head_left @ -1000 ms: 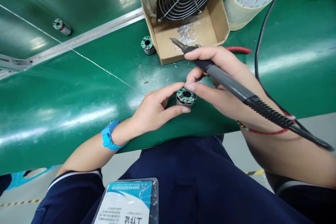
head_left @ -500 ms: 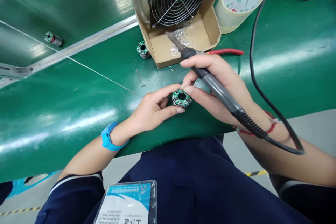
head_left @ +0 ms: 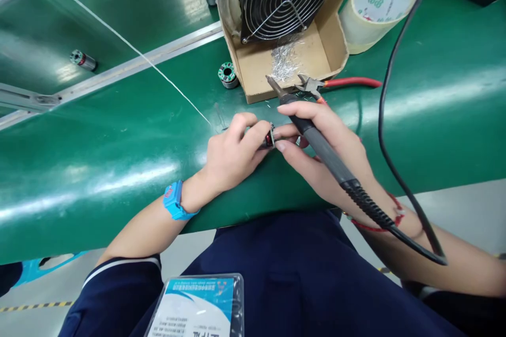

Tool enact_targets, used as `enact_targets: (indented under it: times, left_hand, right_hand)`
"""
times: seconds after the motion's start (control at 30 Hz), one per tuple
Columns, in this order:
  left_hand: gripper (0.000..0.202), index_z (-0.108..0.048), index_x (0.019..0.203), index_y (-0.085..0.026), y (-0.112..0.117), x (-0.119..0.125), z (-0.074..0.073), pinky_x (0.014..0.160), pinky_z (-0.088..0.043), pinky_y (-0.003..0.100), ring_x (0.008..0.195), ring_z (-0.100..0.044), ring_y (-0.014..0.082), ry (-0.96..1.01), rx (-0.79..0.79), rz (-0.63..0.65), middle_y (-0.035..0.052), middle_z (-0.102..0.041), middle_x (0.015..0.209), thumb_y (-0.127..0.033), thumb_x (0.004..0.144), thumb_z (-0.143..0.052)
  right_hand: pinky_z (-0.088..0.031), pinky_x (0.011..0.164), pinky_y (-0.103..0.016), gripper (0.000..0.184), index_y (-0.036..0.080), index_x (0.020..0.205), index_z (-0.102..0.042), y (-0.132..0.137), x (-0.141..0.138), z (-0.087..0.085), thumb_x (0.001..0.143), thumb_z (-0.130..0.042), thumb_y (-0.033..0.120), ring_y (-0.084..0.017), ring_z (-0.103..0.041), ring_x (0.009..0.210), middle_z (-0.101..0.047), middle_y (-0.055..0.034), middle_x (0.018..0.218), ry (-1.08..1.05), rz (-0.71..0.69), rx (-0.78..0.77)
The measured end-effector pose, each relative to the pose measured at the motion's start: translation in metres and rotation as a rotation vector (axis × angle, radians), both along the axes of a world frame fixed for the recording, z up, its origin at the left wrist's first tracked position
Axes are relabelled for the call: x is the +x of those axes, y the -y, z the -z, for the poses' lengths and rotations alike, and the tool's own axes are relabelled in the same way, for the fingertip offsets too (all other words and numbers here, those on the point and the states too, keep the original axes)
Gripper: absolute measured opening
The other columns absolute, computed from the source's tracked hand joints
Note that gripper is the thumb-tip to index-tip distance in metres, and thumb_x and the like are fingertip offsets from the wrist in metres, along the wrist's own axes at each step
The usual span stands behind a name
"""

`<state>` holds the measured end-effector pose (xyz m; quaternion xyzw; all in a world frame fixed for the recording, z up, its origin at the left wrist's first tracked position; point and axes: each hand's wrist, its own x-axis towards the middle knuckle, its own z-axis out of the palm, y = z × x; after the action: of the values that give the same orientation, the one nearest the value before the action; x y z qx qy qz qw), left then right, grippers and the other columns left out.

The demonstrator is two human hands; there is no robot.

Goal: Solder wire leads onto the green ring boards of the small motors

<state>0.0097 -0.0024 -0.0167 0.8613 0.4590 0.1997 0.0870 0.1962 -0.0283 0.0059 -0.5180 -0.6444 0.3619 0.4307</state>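
Left grip (head_left: 233,154) is grasping a circuit-topped cylinder (head_left: 269,139), right grip (head_left: 352,154) a soldering iron (head_left: 329,155); below both, a badge (head_left: 200,308) is showing blurred, cut-off print.

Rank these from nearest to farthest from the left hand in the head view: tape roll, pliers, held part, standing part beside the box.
1. Held part: between the left hand's fingers.
2. Standing part beside the box: ahead.
3. Pliers: ahead and right.
4. Tape roll: right, beyond the pliers.
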Motion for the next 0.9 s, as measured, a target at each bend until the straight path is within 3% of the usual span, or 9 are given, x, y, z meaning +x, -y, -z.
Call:
enact_targets:
  times: [0.07,0.17,0.3,0.43,0.57,0.67,0.77,0.9]
  left_hand:
    - [0.021,-0.06,0.12,-0.028,0.001,0.001,0.003,0.057,-0.038,0.026,0.084,-0.063,0.016,-0.054,0.049,-0.03,0.0067,-0.063,0.111,-0.032,0.1,-0.053]
    - [0.022,-0.059,0.121,-0.029,0.001,0.002,0.009,0.058,-0.038,0.027,0.087,-0.063,0.0174,-0.055,-0.017,-0.056,0.0088,-0.063,0.116,-0.027,0.101,-0.05]
    - [0.025,-0.057,0.124,-0.028,0.002,0.007,0.012,0.062,-0.041,0.026,0.094,-0.063,0.0183,-0.013,-0.062,-0.046,0.0093,-0.062,0.119,-0.024,0.102,-0.047]
    - [0.026,-0.056,0.123,-0.024,0.0,0.012,0.014,0.058,-0.039,0.025,0.089,-0.062,0.017,0.048,-0.061,-0.101,0.008,-0.06,0.119,-0.025,0.097,-0.053]
    - [0.028,-0.059,0.115,-0.018,-0.006,0.009,0.018,0.067,-0.047,0.026,0.098,-0.06,0.0187,0.25,-0.141,-0.086,0.0086,-0.06,0.113,-0.018,0.088,-0.062]
    - [0.03,-0.062,0.114,-0.017,-0.013,0.004,0.02,0.066,-0.047,0.024,0.083,-0.06,0.0145,0.532,-0.42,0.001,0.0041,-0.062,0.096,-0.025,0.087,-0.071]
    - [0.045,-0.063,0.121,-0.018,-0.017,0.0,0.02,0.057,-0.044,0.022,0.065,-0.056,0.0102,0.823,-0.837,0.118,0.0006,-0.064,0.083,-0.04,0.084,-0.078]
    - [0.041,-0.066,0.124,-0.02,-0.015,-0.001,0.012,0.082,-0.057,0.025,0.096,-0.071,0.0155,1.049,-1.084,0.265,0.0054,-0.073,0.114,-0.031,0.086,-0.078]
  right_hand:
    - [-0.062,0.075,-0.024,0.04,0.027,0.123,-0.059,0.002,-0.005,0.004,0.085,-0.067,0.019,-0.01,-0.071,0.084,-0.073,0.0027,0.098,-0.056,0.029,-0.043]
    - [-0.059,0.068,-0.024,0.046,0.028,0.126,-0.057,0.003,-0.012,0.009,0.083,-0.071,0.022,-0.009,-0.068,0.078,-0.073,0.0031,0.096,-0.12,0.056,-0.096]
    - [-0.057,0.063,-0.025,0.044,0.028,0.125,-0.055,0.0,-0.018,0.017,0.084,-0.07,0.021,-0.009,-0.065,0.071,-0.069,0.0036,0.09,-0.15,0.072,-0.019]
    - [-0.059,0.078,-0.034,0.041,0.028,0.124,-0.055,-0.004,-0.02,0.02,0.085,-0.066,0.02,-0.014,-0.067,0.086,-0.067,-0.0005,0.11,0.074,0.089,0.132]
    - [-0.055,0.087,-0.046,0.039,0.025,0.125,-0.058,-0.006,-0.013,0.012,0.087,-0.066,0.026,-0.024,-0.069,0.092,-0.072,-0.0037,0.103,0.3,0.028,0.129]
    - [-0.053,0.092,-0.05,0.036,0.025,0.127,-0.058,-0.008,-0.002,0.003,0.092,-0.063,0.033,-0.027,-0.071,0.098,-0.075,-0.0047,0.105,0.415,0.03,0.151]
    - [-0.054,0.094,-0.044,0.041,0.028,0.13,-0.055,-0.014,0.01,-0.006,0.09,-0.065,0.026,-0.021,-0.07,0.097,-0.074,-0.0008,0.102,0.29,0.028,0.146]
    - [-0.058,0.082,-0.03,0.048,0.029,0.129,-0.053,-0.024,0.02,-0.014,0.085,-0.069,0.019,-0.013,-0.068,0.081,-0.069,0.0042,0.091,0.085,-0.082,0.05]
